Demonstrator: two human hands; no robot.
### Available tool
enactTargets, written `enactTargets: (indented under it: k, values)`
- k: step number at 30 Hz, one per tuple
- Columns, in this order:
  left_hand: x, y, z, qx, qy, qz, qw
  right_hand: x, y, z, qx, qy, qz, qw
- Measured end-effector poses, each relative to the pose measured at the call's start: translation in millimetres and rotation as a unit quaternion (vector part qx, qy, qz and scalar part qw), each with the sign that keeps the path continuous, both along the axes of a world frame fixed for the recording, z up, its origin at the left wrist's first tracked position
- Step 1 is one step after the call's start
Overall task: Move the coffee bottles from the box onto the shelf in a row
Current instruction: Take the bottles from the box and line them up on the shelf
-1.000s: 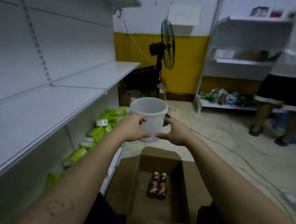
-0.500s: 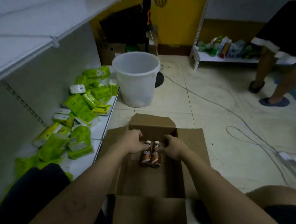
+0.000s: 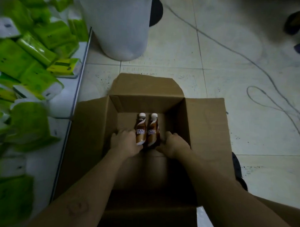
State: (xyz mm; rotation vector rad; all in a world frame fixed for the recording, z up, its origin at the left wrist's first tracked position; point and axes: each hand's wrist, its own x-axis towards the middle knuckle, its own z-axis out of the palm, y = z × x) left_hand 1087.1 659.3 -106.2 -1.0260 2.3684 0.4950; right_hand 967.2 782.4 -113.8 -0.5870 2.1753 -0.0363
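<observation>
Both forearms reach straight down into the open cardboard box, palms facing inward. The left hand presses against the left coffee bottle, fingers wrapped around its lower body; the right hand cups the outer side of the right coffee bottle, though whether those fingers have fully closed on it I cannot tell. The two bottles lie touching side by side on the box floor near the far wall, white caps pointing away. Bare cardboard all around them, plenty of room, four flaps splayed outward. Glossy brown-and-white labels, matte corrugated walls. Beyond the far flap, a smooth white plastic bucket stands on the speckled tiled floor; left of the box, crinkly green packets crowd the low shelf.
</observation>
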Motion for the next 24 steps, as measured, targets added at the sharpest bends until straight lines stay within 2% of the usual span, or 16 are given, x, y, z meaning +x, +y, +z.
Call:
enactTargets:
  k: [4,6,9,11,14,24]
  values:
    - [-14,-8,-46,0.043,0.008,0.030,0.999,-4,-15,-45,-0.004,-0.003,-0.009,1.000]
    - [-19,-9,-66,0.094,0.025,0.092,0.991,-4,-19,-66,-0.012,0.000,-0.040,0.999]
    - [-23,-8,-92,0.201,0.088,0.222,0.950,1,-25,-91,-0.043,-0.009,-0.071,0.997]
    - [-21,-9,-108,0.243,0.115,0.270,0.925,5,-29,-104,-0.070,-0.009,-0.097,0.993]
    - [-15,-10,-127,0.271,0.135,0.284,0.910,8,-32,-121,-0.097,-0.004,-0.168,0.981]
    - [5,-10,-114,0.357,0.113,0.331,0.866,15,-19,-107,-0.088,-0.074,-0.239,0.964]
